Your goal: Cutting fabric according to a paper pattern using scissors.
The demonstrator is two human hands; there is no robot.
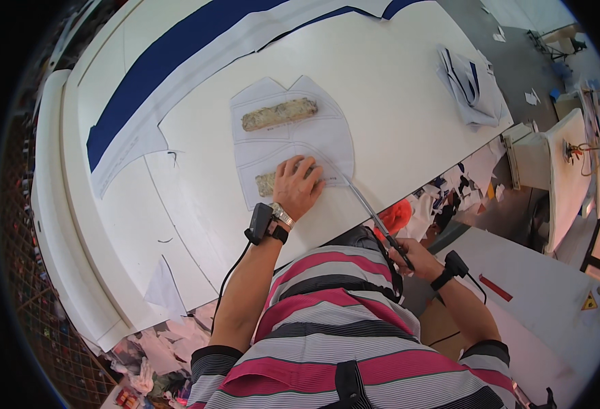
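Note:
A stack of white paper pattern pieces with printed lines (267, 146) lies on the white table. My left hand (298, 187) rests on its near part, fingers spread over a wrapped bar-shaped weight (265, 185), which the hand partly hides. Farther up the paper lies a second wrapped weight (279, 114). In my right hand (416, 258), at the table's near edge, is a pair of long scissors (371, 213). Their blades point up and left, with the tips at the paper's right edge. Whether the blades are parted I cannot tell.
Dark blue fabric (157, 78) with white paper along it curves across the table's far left. A folded white and blue bundle (470, 88) sits at the far right corner. Scraps (450, 198) litter the floor beyond the right edge. A white roll (54, 198) borders the left side.

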